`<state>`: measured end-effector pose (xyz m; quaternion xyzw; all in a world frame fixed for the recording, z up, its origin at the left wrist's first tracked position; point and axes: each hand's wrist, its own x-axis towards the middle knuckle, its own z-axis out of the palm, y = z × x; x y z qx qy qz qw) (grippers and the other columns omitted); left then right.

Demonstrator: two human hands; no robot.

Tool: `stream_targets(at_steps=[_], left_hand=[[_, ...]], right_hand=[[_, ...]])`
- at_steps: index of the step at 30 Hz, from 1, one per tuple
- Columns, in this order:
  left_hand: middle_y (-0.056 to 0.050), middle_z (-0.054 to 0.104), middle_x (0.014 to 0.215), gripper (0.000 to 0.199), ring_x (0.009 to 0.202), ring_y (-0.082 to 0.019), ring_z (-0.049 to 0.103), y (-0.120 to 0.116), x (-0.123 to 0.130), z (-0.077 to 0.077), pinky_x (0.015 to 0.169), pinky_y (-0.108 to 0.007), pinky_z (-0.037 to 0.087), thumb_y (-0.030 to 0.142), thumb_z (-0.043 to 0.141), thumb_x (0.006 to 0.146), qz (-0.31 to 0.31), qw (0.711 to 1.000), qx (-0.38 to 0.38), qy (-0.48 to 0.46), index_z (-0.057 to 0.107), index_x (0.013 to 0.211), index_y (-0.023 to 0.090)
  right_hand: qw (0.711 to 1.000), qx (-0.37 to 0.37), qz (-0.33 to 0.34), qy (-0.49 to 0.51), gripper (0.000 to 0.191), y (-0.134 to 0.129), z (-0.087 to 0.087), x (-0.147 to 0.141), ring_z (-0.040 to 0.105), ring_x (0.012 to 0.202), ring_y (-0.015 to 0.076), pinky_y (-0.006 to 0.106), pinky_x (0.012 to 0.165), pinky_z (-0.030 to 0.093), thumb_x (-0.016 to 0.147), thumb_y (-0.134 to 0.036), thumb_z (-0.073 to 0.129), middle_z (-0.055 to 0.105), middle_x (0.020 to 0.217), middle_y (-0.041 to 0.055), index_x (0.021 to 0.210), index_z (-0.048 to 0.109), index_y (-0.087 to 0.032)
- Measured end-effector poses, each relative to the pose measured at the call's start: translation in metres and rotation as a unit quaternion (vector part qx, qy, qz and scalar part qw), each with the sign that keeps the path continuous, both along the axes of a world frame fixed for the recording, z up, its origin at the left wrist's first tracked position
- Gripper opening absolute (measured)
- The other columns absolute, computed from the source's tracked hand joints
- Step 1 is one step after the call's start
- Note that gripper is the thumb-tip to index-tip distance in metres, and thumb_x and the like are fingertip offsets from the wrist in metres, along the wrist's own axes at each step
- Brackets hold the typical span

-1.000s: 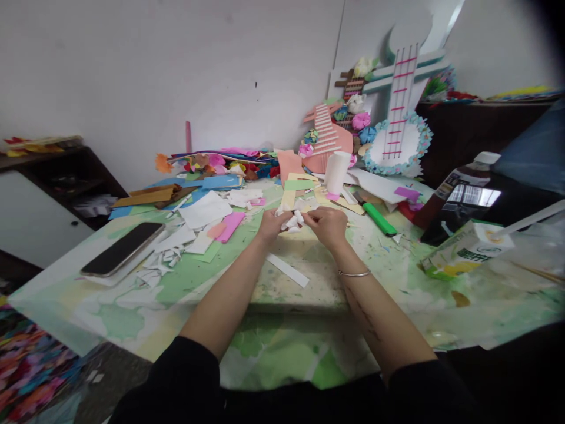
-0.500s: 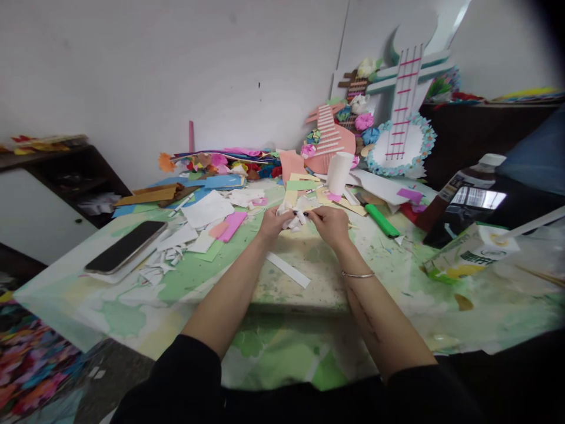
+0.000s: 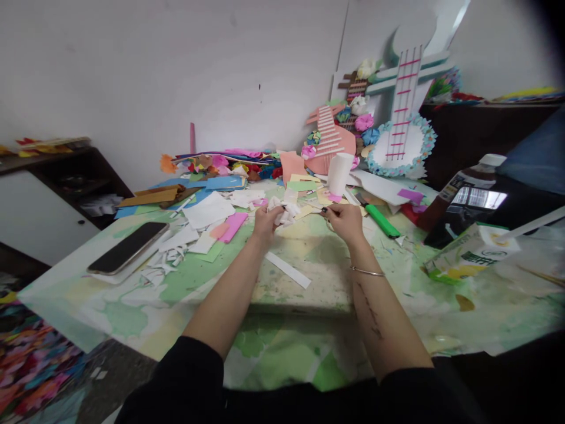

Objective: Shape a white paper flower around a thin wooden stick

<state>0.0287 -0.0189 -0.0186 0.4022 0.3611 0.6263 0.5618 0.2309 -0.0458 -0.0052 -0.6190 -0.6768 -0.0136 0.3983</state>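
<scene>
My left hand (image 3: 266,222) is closed on a crumpled, many-folded white paper piece (image 3: 289,213) at the middle of the table. To its right, my right hand (image 3: 346,221) is closed in a pinch near a thin pale item that is too small to make out. The two hands are apart. A white paper strip (image 3: 289,270) lies on the table in front of them. Behind my right hand stands a white roll (image 3: 339,174), and a green cutter (image 3: 382,221) lies to the right.
A phone (image 3: 128,247) and paper scraps (image 3: 165,259) lie at left, near white sheets (image 3: 208,209) and a pink piece (image 3: 233,227). At right are a juice carton (image 3: 470,253) and a dark bottle (image 3: 459,182). Paper instrument models (image 3: 399,141) stand behind.
My hands have moved apart, the right one to the right and the left one slightly left with the white paper piece. More of that piece now shows between them.
</scene>
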Motion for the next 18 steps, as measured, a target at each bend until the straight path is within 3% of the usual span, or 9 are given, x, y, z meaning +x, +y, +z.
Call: stream_targets(at_steps=[6,10,14,18], left_hand=[[0.003,0.059,0.058,0.02,0.051,-0.008,0.05,0.002,0.004,-0.009,0.048,-0.019,0.037,0.02,0.069,0.051,-0.022,0.994,0.047,0.099,0.064,0.068,0.012],[0.002,0.061,0.066,0.031,0.058,-0.01,0.053,-0.001,0.005,-0.01,0.054,-0.02,0.039,0.02,0.069,0.052,-0.062,0.983,0.059,0.16,0.067,0.082,0.012],[0.003,0.057,0.064,0.03,0.058,-0.009,0.049,-0.006,0.004,-0.006,0.054,-0.019,0.037,0.017,0.068,0.05,-0.093,0.975,0.077,0.187,0.066,0.079,0.012],[0.003,0.058,0.065,0.03,0.058,-0.01,0.049,-0.008,0.004,-0.004,0.055,-0.02,0.036,0.016,0.066,0.048,-0.091,0.973,0.072,0.2,0.067,0.078,0.012]], right_hand=[[0.983,-0.007,0.121,0.135,0.029,0.004,-0.005,-0.006,0.055,0.053,0.0118,0.022,0.056,0.038,0.078,-0.031,0.052,0.066,0.06,0.0013,0.094,0.073,-0.017],[0.987,-0.02,0.135,0.09,0.036,0.005,-0.007,-0.014,0.056,0.06,0.0115,0.021,0.06,0.039,0.079,-0.021,0.048,0.068,0.066,-0.0003,0.109,0.068,-0.023],[0.989,-0.014,0.136,0.055,0.051,0.004,-0.008,-0.013,0.057,0.068,0.0116,0.021,0.067,0.04,0.074,-0.007,0.04,0.067,0.069,-0.0016,0.114,0.065,-0.025],[0.992,-0.021,0.122,0.03,0.058,0.001,-0.005,-0.012,0.055,0.065,0.0117,0.021,0.065,0.039,0.07,-0.005,0.039,0.066,0.068,-0.0024,0.119,0.062,-0.026]])
